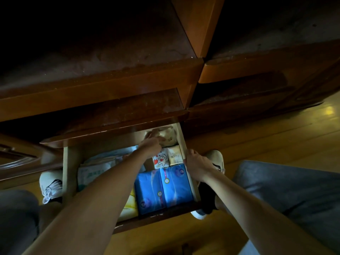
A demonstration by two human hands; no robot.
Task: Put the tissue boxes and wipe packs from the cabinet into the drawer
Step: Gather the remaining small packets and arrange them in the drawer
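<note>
The wooden drawer (69,173) stands pulled out below the cabinet. Two blue tissue packs (163,190) lie side by side at its front right. Behind them sit a small white pack with a cartoon cat (161,160) and a small cream pack (175,156). A beige pack (170,138) lies at the back right corner, and my left hand (151,145) rests on it with fingers spread. My right hand (195,161) lies on the drawer's right wall. A pale green-and-white wipe pack (92,173) sits at the left, and a yellow pack (130,205) shows under my left forearm.
The cabinet shelves (110,52) above are dark, and a wooden divider (196,24) splits them. My feet in white shoes (50,184) stand on either side of the drawer on a yellowish wooden floor (266,140). My knees in grey trousers (294,196) flank the view.
</note>
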